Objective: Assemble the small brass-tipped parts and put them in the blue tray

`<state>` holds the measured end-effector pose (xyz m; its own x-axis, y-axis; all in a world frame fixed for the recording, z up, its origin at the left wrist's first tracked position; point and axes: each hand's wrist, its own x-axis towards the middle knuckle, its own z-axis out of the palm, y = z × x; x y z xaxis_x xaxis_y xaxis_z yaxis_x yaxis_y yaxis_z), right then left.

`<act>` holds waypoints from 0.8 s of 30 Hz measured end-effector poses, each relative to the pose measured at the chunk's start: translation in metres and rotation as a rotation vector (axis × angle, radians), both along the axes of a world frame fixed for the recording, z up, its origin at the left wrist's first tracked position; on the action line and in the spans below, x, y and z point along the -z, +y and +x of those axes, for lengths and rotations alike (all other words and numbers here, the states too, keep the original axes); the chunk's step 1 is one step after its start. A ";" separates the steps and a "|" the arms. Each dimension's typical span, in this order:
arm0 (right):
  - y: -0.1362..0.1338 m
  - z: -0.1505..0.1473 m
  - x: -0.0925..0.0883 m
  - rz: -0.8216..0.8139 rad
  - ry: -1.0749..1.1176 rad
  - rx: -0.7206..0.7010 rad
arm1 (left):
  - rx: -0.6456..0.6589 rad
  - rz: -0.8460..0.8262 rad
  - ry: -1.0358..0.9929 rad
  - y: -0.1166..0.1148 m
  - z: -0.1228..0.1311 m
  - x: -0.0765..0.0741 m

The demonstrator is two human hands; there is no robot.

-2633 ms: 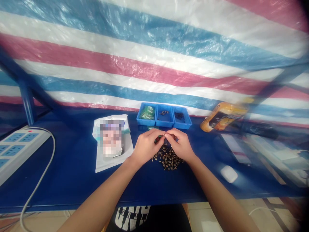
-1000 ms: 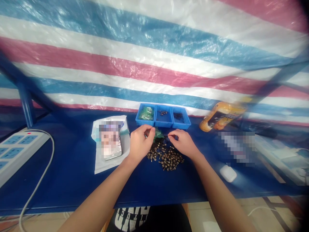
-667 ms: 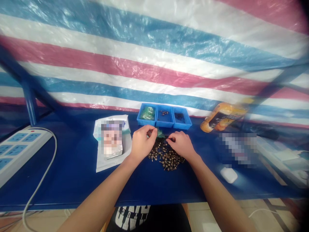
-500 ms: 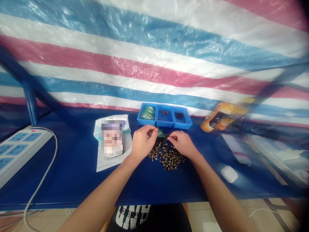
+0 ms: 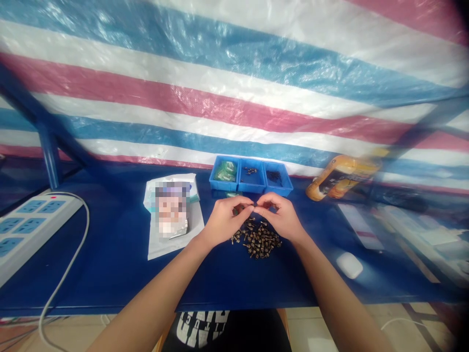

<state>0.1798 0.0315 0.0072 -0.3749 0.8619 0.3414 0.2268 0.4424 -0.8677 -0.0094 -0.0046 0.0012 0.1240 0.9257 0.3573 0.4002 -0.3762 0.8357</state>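
Note:
My left hand (image 5: 227,220) and my right hand (image 5: 278,216) meet fingertip to fingertip just above a heap of small brass-coloured screws (image 5: 262,240). Both are closed in a pinch. Something small and dark sits between the fingertips, too hidden to name. A bit of green shows behind my left fingers. Beyond the hands stand three joined blue bins: the left bin (image 5: 213,185) has green-wrapped packets (image 5: 225,171), the middle bin (image 5: 251,187) a few small screws (image 5: 251,171), and the right bin (image 5: 280,191) small dark pieces (image 5: 273,176).
On the left lie a white sheet (image 5: 157,250) with a blurred packet on it and a power strip (image 5: 32,225) with a white cable (image 5: 69,264). To the right are an orange bottle (image 5: 342,176), a white rounded case (image 5: 350,265) and a flat white box (image 5: 361,227). Striped sheeting hangs behind.
My hands were apart over the heap; they have come together, fingertips touching. The right hand has moved slightly left, the left hand to the right.

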 end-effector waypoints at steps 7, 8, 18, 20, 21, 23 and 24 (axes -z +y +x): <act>0.002 0.003 0.004 -0.042 0.020 -0.053 | 0.032 -0.080 -0.193 0.001 -0.001 0.001; 0.002 0.003 0.006 -0.059 0.000 -0.060 | 0.027 -0.081 -0.214 0.002 -0.001 0.001; 0.001 0.001 -0.001 -0.148 -0.038 -0.111 | 0.058 -0.077 -0.255 0.003 0.000 0.002; 0.001 0.001 -0.001 -0.170 0.015 -0.098 | 0.058 -0.073 -0.258 0.003 -0.001 0.003; 0.002 0.001 -0.001 -0.177 0.043 -0.079 | 0.053 -0.074 -0.256 0.002 -0.001 0.003; 0.006 0.002 0.001 -0.192 0.110 -0.015 | 0.038 -0.083 -0.249 0.003 -0.002 0.004; 0.008 0.003 0.003 -0.204 0.151 0.028 | 0.028 -0.089 -0.244 0.003 -0.002 0.004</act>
